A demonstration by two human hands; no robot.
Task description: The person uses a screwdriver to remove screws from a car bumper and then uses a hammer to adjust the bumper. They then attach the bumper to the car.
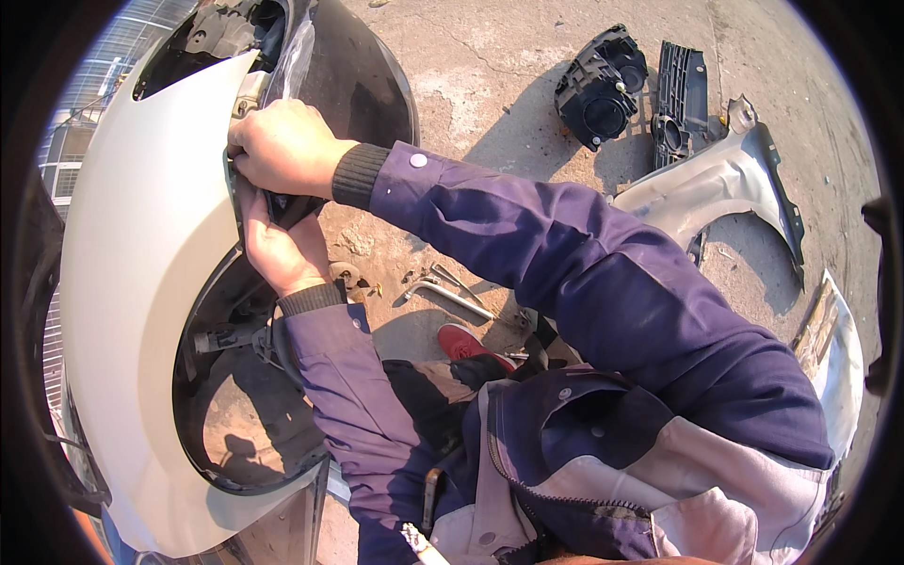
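A white car fender (122, 311) curves down the left side, with its dark wheel arch opening below my hands. At the fender's inner edge, near the dark bumper (372, 94), my right hand (294, 146) is closed in a fist, and whatever it grips is hidden. Just beneath it my left hand (285, 254) reaches up with the palm turned toward me. Its thumb lies along the fender edge, and the other fingers curl behind a dark part in shadow. What the left hand holds cannot be made out. A clear plastic strip (299, 61) hangs above both hands.
An L-shaped metal wrench (452, 298) lies on the concrete by a red shoe (461, 341). Farther right are a black headlight unit (603, 99), a black grille piece (692, 89) and a silver fender (692, 184). A cigarette (424, 544) shows at the lower edge.
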